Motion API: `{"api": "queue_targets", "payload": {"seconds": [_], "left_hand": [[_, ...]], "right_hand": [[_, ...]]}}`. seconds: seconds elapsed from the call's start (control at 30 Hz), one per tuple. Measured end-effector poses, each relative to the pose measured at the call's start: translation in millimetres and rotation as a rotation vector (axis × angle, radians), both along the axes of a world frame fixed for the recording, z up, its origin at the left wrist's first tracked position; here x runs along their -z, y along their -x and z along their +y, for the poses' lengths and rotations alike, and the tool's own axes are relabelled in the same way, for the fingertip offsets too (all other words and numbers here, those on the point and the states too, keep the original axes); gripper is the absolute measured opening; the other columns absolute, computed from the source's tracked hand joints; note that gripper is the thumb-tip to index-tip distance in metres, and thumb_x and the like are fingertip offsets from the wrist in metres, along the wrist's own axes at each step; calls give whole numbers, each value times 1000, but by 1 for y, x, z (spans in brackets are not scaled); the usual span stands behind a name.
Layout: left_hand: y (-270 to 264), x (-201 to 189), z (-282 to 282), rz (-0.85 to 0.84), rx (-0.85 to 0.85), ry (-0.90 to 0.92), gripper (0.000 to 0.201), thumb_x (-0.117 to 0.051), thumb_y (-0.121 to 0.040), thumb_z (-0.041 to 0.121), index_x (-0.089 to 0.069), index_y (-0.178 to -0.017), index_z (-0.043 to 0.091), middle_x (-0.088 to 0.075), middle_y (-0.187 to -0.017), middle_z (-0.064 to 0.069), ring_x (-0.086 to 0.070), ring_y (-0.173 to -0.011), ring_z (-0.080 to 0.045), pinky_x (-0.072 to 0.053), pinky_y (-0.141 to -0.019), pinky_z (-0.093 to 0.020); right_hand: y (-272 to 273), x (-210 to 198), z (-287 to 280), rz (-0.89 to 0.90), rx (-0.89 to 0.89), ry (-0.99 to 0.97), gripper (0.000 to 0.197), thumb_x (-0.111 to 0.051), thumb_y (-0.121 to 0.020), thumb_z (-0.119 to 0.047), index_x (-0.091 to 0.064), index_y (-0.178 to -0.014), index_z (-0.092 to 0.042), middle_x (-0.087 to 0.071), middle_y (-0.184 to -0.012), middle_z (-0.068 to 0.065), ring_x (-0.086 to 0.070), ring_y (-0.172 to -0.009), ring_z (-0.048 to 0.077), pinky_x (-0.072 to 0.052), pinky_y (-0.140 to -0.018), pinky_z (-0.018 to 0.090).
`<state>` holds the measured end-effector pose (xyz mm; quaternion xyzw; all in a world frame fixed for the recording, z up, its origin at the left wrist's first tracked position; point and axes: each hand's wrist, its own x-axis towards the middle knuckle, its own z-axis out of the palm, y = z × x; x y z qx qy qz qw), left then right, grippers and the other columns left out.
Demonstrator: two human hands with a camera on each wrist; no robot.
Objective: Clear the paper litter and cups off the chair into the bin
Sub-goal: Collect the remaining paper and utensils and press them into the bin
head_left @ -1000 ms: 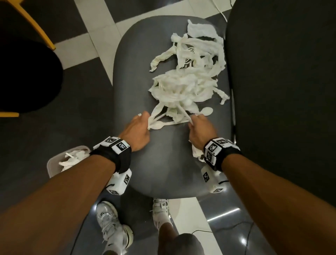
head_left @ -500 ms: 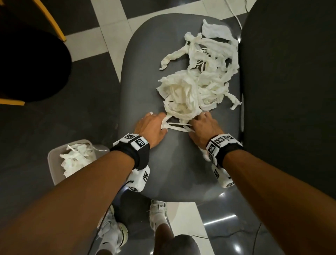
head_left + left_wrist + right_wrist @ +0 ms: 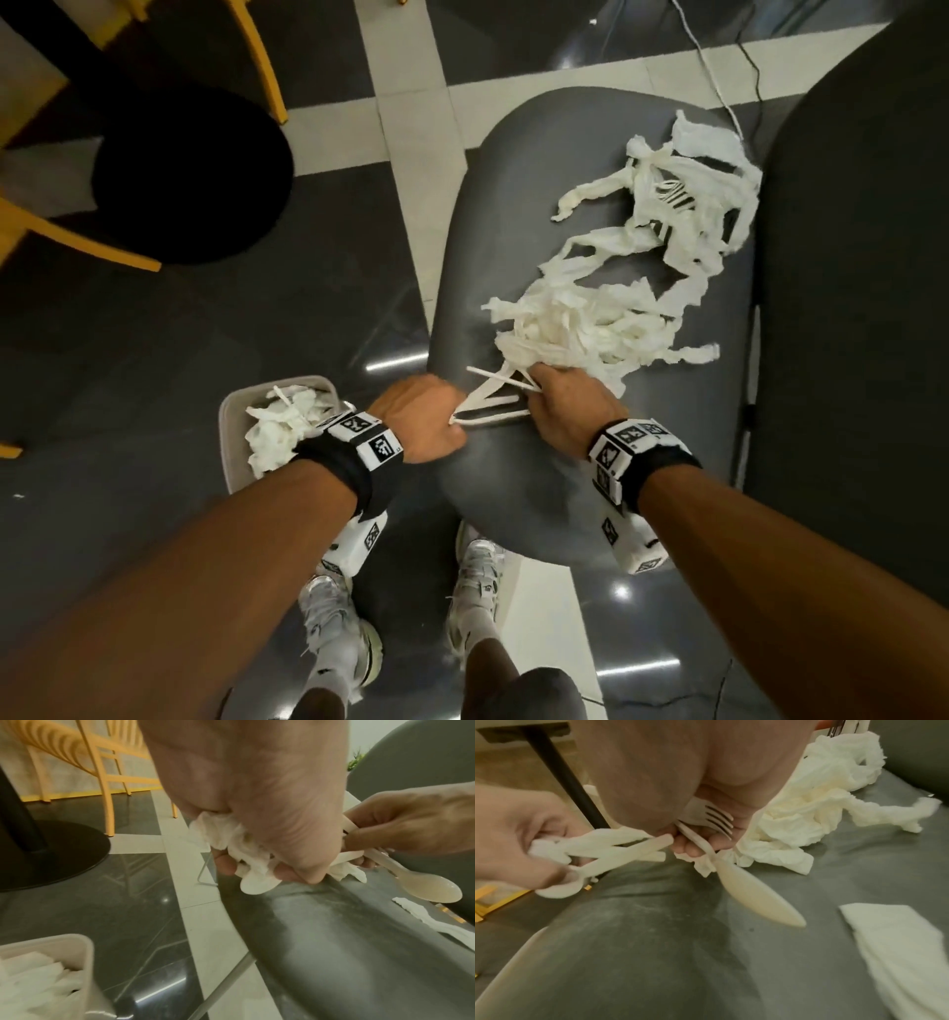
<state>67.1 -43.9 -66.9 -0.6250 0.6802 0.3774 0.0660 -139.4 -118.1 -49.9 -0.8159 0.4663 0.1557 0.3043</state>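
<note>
— What is different now from a second ago?

— Both my hands were flat on the chair [image 3: 513,216] seat, at the near edge of the paper strips [image 3: 590,318]. Now my left hand [image 3: 423,426] has closed on some paper and white cutlery handles [image 3: 493,406] and moved toward the seat's left edge, closer to the bin [image 3: 228,442].

— And the right one?

— My right hand [image 3: 570,411] has also closed, on a fork [image 3: 718,819], a spoon [image 3: 754,896] and paper. The near end of the pile is drawn toward it.
</note>
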Motion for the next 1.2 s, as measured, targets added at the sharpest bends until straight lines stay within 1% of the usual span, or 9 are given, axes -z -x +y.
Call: {"api": "queue_targets", "payload": {"seconds": [0.13, 0.33, 0.5, 0.63, 0.7, 0.87, 0.97, 1.1, 1.2], "left_hand": [[-39, -2, 34, 12, -36, -64, 15, -59, -76, 33, -58, -68, 20, -58, -61, 7, -61, -59, -16, -45, -52, -26], [-93, 3, 74, 4, -117, -72, 16, -54, -74, 33, -50, -62, 23, -62, -64, 2, -62, -58, -16, -56, -58, -38], [-108, 3, 83, 12, -148, -61, 17, -55, -75, 33, -51, -64, 21, -61, -62, 2, -62, -58, -17, -55, -58, -38], [-114, 7, 89, 4, -171, -53, 19, -56, -78, 30, -51, -63, 20, -59, -61, 2, -61, -58, -17, -54, -57, -36], [-115, 10, 91, 8, -199, -51, 22, -57, -78, 30, -47, -61, 22, -58, -60, 3, -61, -57, -17, -54, -56, -36], [-113, 15, 91, 64, -309, -46, 18, -59, -80, 33, -52, -65, 26, -62, -62, 3, -62, -58, -15, -47, -53, -28], [-116, 12, 92, 102, -398, -18, 13, -61, -82, 31, -59, -71, 25, -64, -64, 2, -62, -59, -13, -46, -54, -25], [-128, 9, 100, 117, -513, -15, 12, -60, -80, 32, -60, -70, 26, -65, -64, 2, -62, -59, -13, -51, -58, -31], [-145, 17, 112, 115, -558, -14, 18, -53, -74, 45, -59, -70, 29, -67, -67, 5, -64, -64, -12, -57, -66, -37]], "right_hand": [[-34, -5, 15, -14, 2, 41, 13, -44, -93, -36, -48, -88, -25, -60, -89, 1, -61, -79, 29, -54, -69, 41], [-63, -17, 28, -20, 59, 174, 19, -49, -95, -36, -46, -108, -22, -65, -81, 1, -60, -69, 26, -42, -59, 30], [-83, -10, 23, 88, 47, 184, 73, -63, -85, -55, -25, -141, -27, -71, -104, 6, -66, -86, 31, -46, -67, 32], [-89, 8, 13, 295, 36, 110, 111, -77, -64, -63, -13, -148, -29, -60, -125, 8, -62, -111, 35, -50, -78, 39], [-89, 17, 10, 338, 54, 99, 101, -77, -71, -55, -20, -148, -25, -54, -129, 12, -57, -115, 38, -50, -83, 43], [-85, 16, 4, 240, -25, 274, 33, -56, -92, -22, -57, -124, -11, -49, -123, 15, -52, -110, 36, -52, -85, 43], [-89, 9, 7, 164, -20, 296, 32, -59, -88, -28, -60, -115, -11, -41, -131, 13, -56, -107, 36, -55, -81, 43], [-121, -1, 26, 113, 21, 216, 26, -53, -93, -39, -48, -102, -14, -67, -102, 15, -66, -89, 37, -45, -67, 34], [-158, 1, 51, -67, 146, 36, 28, -53, -95, -39, -48, -103, -12, -69, -97, 17, -66, -86, 38, -52, -71, 39]]}}
